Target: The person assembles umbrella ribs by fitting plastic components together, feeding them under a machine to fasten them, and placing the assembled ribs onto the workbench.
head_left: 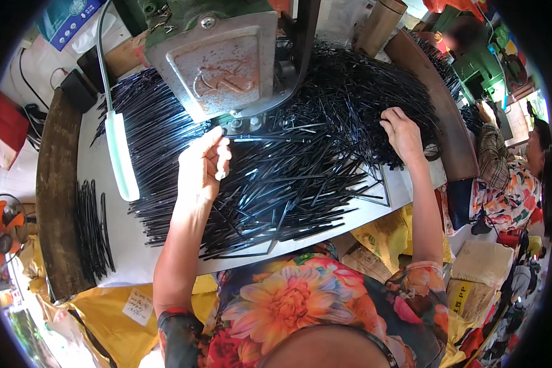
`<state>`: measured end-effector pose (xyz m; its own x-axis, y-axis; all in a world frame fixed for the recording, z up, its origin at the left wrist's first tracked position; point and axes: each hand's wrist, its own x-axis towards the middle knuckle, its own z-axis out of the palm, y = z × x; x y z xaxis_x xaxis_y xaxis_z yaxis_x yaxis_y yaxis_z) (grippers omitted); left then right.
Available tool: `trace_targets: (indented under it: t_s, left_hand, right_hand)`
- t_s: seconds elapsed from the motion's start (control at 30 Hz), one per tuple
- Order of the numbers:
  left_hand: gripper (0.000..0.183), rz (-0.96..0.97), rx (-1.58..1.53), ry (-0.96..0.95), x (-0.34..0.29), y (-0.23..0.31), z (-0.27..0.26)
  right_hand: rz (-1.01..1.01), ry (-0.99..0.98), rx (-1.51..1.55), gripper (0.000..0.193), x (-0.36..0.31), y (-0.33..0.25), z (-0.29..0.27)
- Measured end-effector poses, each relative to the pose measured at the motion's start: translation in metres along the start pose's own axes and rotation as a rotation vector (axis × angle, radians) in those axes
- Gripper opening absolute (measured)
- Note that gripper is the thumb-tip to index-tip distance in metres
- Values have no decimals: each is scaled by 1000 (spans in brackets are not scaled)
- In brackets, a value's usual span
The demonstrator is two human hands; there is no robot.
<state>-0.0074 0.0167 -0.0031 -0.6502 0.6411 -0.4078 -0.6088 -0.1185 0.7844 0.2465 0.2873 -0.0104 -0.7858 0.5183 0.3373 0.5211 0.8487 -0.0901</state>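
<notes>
My left hand is closed at the foot of a green machine with a rusty grey cover plate. Its thumb and fingers pinch the end of a thin black rod, which stretches to the right beneath the machine's bolts. A small white patch shows at one of its fingertips. On the right, my right hand rests with curled fingers on a tangled pile of black rods; whatever lies in its fingers is hidden. More black rods lie in rough rows left of the machine and in front of it.
A lit lamp hangs left of the machine. Curved brown boards wall the white table at the left and right. An orange fan stands far left. Another person works at the far right, beside wrapped packages.
</notes>
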Motion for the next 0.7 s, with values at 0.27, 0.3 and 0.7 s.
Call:
trace_targets:
  t_s: [0.27,0.3,0.7]
  left_hand:
    - [21,-42,72,47,-5,6,-1]
    - [21,-42,70,48,-5,5,-3]
    - [18,-1,-146,-337,-18,-5,-17]
  right_hand:
    - [-119,130,88,10,2,-24,-6]
    - [-144,168,102,11,3,-26,-7]
    - [-299,248,0,15,22,-40,-2]
